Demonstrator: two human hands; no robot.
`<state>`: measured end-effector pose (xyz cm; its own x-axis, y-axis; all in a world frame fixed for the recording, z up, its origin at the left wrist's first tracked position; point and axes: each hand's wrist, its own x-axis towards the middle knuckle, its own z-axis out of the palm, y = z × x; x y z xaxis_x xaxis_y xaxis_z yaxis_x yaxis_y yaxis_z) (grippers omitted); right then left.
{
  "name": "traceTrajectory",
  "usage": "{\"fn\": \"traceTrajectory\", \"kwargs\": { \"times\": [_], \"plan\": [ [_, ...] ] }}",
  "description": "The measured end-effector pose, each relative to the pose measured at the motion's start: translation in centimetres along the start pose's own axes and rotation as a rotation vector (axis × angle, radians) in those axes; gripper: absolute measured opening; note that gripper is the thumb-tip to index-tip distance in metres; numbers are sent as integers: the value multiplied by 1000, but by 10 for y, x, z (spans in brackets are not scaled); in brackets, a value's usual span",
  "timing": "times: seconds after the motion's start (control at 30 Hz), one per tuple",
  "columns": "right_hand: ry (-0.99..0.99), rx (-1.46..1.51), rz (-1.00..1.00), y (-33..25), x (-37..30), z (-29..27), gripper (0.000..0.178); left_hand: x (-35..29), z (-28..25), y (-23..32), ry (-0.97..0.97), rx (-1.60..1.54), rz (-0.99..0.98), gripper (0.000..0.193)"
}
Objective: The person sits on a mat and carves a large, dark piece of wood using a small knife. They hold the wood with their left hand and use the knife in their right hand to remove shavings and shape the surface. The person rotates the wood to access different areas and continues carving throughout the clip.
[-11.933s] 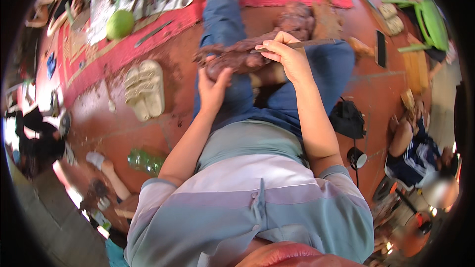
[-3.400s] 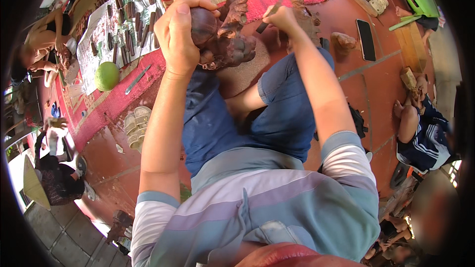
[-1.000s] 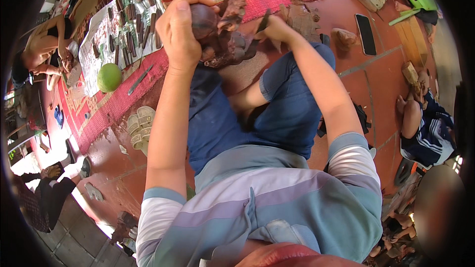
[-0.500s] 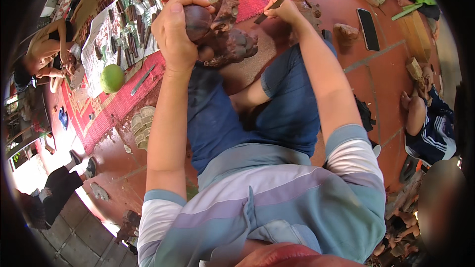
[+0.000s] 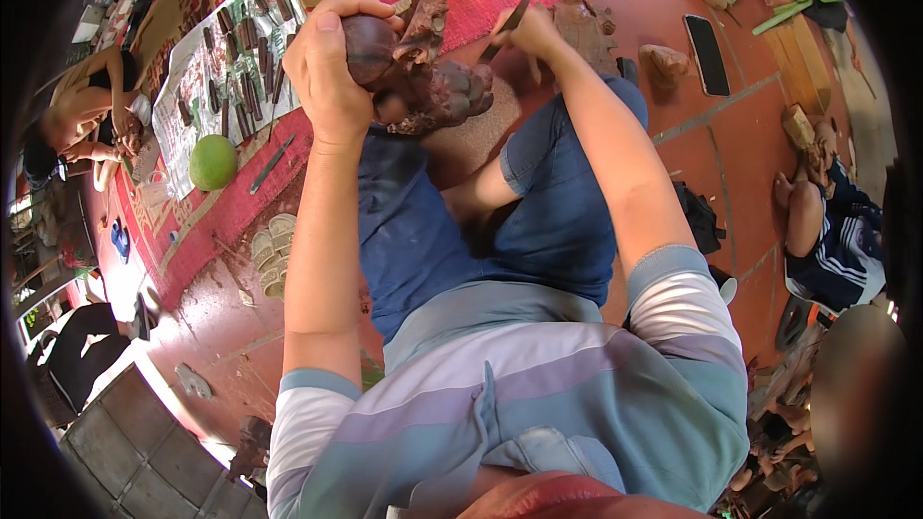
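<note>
My left hand (image 5: 325, 67) is wrapped round the rounded top of a dark brown wood carving (image 5: 444, 94), which it holds above my lap at the left knee. My right hand (image 5: 535, 35) grips a slim dark carving tool (image 5: 506, 29), tilted with its lower end toward the carving and a small gap between them. Fine detail of the tool's tip is too small to make out. Just beyond the right hand stands another brown carved piece (image 5: 583, 23).
A white sheet (image 5: 192, 67) with several dark-handled tools lies at left, near a green round fruit (image 5: 212, 162) and a knife (image 5: 272, 165) on a red mat (image 5: 183, 255). At right are a wood chunk (image 5: 663, 65) and phone (image 5: 708, 56). Other people sit on both sides.
My right hand has moved a little left and nearer me, and the tool stands steeper. The left hand keeps its hold on the carving. A dark-clothed figure at far left has shifted outward.
</note>
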<state>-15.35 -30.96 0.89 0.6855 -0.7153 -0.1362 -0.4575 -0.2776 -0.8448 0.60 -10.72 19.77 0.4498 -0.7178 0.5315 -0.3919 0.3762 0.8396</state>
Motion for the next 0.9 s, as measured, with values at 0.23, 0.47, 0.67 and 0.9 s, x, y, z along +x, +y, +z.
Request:
{"fn": "traceTrajectory", "kwargs": {
  "times": [0.23,0.47,0.67,0.9],
  "plan": [
    [-163,27,-44,12,-3,6,10,0,2,1,5,29,8,45],
    [-348,231,61,0,-12,9,11,-1,0,2,5,38,3,47],
    [-65,47,64,3,1,-6,10,-3,0,2,2,23,-7,46],
    [67,138,60,11,7,-14,10,-4,0,3,-13,4,1,46]
  ]
}}
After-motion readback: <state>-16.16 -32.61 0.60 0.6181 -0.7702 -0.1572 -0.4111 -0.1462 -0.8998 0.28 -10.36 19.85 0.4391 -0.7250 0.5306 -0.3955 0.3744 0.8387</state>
